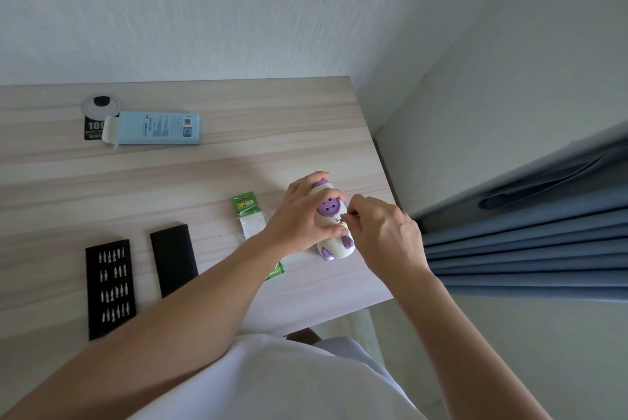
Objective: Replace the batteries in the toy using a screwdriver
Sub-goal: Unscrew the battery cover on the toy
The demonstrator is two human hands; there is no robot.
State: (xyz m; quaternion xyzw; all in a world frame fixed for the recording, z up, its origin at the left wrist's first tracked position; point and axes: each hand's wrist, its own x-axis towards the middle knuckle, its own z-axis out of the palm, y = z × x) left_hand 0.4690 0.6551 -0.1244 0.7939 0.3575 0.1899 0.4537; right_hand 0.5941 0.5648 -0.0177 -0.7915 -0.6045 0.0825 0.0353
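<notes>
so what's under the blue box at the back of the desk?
A black card with white "100" print sticks out from beneath the blue box at its left, open-flap end, beside a round desk grommet. How far it extends underneath is hidden.

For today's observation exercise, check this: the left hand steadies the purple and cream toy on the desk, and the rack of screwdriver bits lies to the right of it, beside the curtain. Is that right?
Not quite. The head view shows the rack of screwdriver bits lying far to the left of the toy, near the desk's left side, away from the curtain. The left hand does steady the toy.
</notes>
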